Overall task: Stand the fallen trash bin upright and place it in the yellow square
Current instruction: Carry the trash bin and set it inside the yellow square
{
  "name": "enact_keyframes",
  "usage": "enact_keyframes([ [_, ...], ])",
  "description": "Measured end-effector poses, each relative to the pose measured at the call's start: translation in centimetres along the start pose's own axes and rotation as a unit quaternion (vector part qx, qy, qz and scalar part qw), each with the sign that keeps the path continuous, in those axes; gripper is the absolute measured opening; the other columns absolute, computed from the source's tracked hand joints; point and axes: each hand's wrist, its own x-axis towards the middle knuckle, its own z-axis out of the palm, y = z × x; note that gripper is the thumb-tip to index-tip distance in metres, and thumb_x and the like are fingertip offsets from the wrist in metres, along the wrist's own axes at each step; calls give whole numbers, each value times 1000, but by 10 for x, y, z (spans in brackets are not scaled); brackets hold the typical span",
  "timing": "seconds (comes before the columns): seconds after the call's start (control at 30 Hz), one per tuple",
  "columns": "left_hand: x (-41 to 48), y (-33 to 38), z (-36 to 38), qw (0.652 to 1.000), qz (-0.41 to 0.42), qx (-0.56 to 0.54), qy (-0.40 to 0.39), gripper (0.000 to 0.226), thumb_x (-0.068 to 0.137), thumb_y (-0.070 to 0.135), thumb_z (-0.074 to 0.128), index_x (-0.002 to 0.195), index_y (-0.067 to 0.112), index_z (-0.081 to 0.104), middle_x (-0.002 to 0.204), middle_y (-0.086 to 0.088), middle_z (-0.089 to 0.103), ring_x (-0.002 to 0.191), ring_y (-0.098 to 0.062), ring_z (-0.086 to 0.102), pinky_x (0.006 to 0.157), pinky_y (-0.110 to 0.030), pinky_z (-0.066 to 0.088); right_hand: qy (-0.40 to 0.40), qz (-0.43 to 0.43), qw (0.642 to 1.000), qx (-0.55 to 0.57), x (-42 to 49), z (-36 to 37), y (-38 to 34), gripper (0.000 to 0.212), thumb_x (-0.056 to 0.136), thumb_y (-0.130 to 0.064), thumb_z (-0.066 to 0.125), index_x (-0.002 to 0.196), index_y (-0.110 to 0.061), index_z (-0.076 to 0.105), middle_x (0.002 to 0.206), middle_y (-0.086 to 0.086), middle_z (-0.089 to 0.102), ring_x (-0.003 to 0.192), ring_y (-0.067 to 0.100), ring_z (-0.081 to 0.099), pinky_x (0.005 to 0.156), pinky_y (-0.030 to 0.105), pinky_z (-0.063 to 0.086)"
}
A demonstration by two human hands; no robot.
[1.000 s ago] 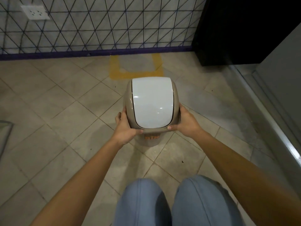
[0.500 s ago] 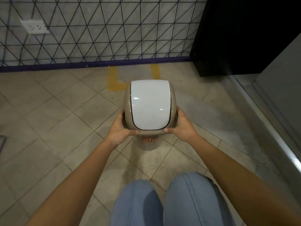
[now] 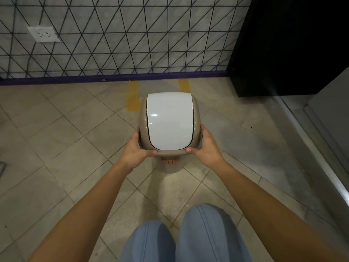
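Both hands, left hand (image 3: pixel 136 150) and right hand (image 3: pixel 207 148), are gripping upright trash bin (image 3: pixel 170 121) sides, partly covering yellow square (image 3: pixel 133 95) beside wall (image 3: pixel 132 35).

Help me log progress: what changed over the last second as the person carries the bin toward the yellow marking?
The trash bin, upright, has moved forward toward the wall and now hides the near edge of the yellow square, whose two side strips alone show. The grip is unchanged: the left hand and right hand clasp its sides below the white lid. Nothing was let go.
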Motion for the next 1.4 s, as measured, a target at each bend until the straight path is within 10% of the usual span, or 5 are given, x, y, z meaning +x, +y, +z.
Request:
enact_keyframes([
  [0.5,58,13,-6,1000,5,6,-1,100,69,-13,71,148,17,18,139,-4,45,126,-17,44,78,-9,50,-52,-8,998,-40,64,-7,-22,95,75,-5,73,149,-18,14,149,9,29,138,24,29,113,44,30],
  [0.73,91,14,-21,997,-1,76,14,100,67,3,78,146,27,22,136,-13,45,129,-31,41,105,-51,40,-53,-11,998,-20,93,-3,-27,94,78,-4,69,150,-20,11,151,6,25,140,22,26,113,44,29],
  [1.4,160,21,-55,995,33,98,-16,110,72,21,79,150,36,3,142,-9,33,130,-25,37,112,-44,34,-80,-1,990,-114,176,3,-52,97,78,-17,72,150,-20,8,152,10,24,139,24,27,114,39,26],
])
